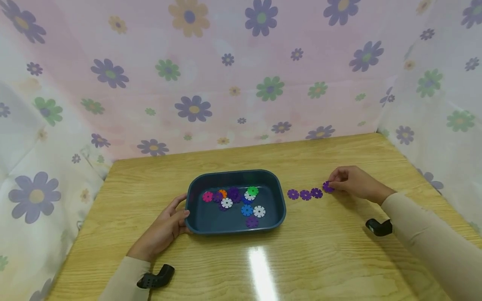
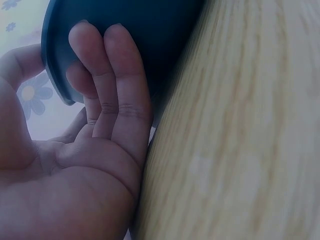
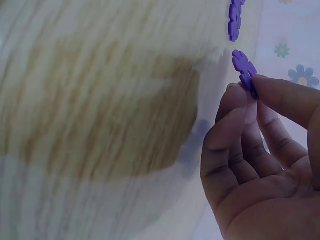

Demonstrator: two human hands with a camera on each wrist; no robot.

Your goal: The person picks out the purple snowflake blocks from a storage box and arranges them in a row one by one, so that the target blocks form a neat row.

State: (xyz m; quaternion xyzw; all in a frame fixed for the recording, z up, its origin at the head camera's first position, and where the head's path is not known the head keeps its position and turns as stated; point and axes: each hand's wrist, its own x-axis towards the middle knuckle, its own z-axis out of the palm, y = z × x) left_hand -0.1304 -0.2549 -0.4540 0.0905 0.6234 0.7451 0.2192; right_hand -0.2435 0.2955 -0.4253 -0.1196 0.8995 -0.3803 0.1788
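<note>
In the head view my right hand (image 1: 352, 182) pinches a purple notched plastic disc (image 1: 327, 186) between thumb and fingertips. The right wrist view shows this purple disc (image 3: 244, 71) tilted on edge in the pinch. A row of three similar purple discs (image 1: 305, 195) lies on the table just left of it. My left hand (image 1: 165, 225) holds the left end of a dark blue tray (image 1: 214, 223), thumb at the rim. Its fingers (image 2: 127, 65) press the tray's outer wall in the left wrist view. Inside the tray lie several loose discs in purple, white, blue, pink, orange and green.
The wooden table (image 1: 301, 259) carries a bright light reflection near its front. A flowered cloth (image 1: 226, 75) hangs behind the table and along both sides. Black wrist devices sit at the left sleeve (image 1: 156, 279) and the right sleeve (image 1: 378, 228).
</note>
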